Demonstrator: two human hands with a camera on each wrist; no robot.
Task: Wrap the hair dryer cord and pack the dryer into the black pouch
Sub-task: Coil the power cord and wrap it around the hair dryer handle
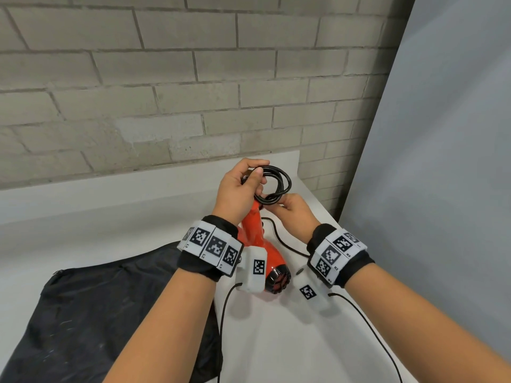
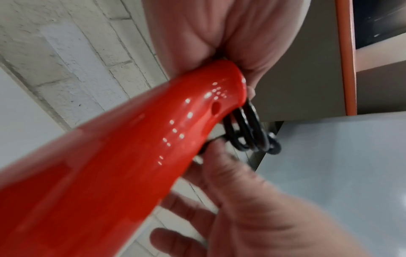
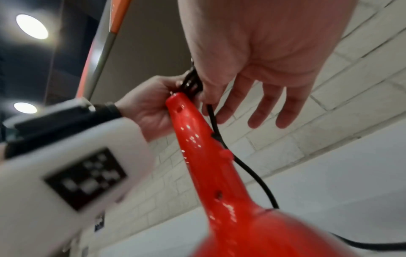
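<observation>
Black pouch (image 1: 91, 313) lies flat nearest the viewer, below and left of the left hand (image 1: 237, 189). That hand's fingers curl around coiled loops of black cord (image 1: 276, 181), gathered at the handle end of the red hair dryer (image 1: 257, 236). Just right, the right hand (image 1: 293, 214) pinches the cord with thumb and forefinger; its other fingers hang loosely extended. Loose cord trails across the white table (image 1: 276, 341) below it.

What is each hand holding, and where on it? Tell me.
Left hand grips the coiled loops of the black cord at the red dryer's handle end. Right hand pinches the cord below the coil.
</observation>
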